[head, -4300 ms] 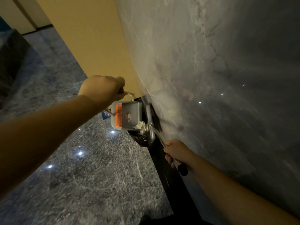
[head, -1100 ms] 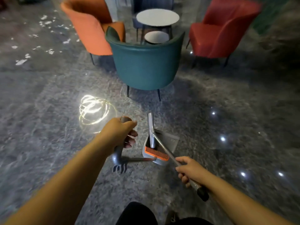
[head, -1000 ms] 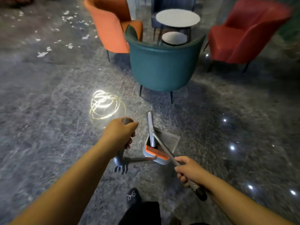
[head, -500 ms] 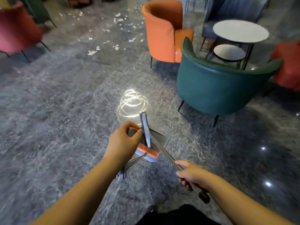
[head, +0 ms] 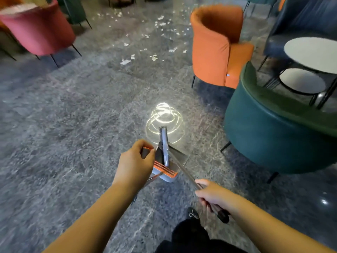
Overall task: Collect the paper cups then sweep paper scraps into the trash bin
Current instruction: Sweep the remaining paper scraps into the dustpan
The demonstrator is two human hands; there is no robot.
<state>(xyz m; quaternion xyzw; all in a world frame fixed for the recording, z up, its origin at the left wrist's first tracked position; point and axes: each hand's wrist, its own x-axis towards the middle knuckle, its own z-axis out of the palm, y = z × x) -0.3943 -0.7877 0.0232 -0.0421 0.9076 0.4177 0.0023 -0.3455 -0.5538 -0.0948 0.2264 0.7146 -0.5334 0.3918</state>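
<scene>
Hands grip dustpan [head: 165, 168] and broom [head: 184, 169]; paper scraps [head: 149, 39] lie far ahead.

One camera on the person's head, looking forward and down at the floor.

It sits high up, so both arms reach out from the bottom edge and the hands are close to it: the left hand [head: 135, 164] near the middle, the right hand [head: 212, 195] lower and to the right. The dustpan [head: 166, 173] hangs just past the hands. The wide lens bends the edges. Farther off, up the picture, are the paper scraps [head: 125, 61] on the grey floor [head: 63, 125], the orange chair [head: 211, 50] and the teal chair [head: 269, 132] at right. There is only this one view.
</scene>
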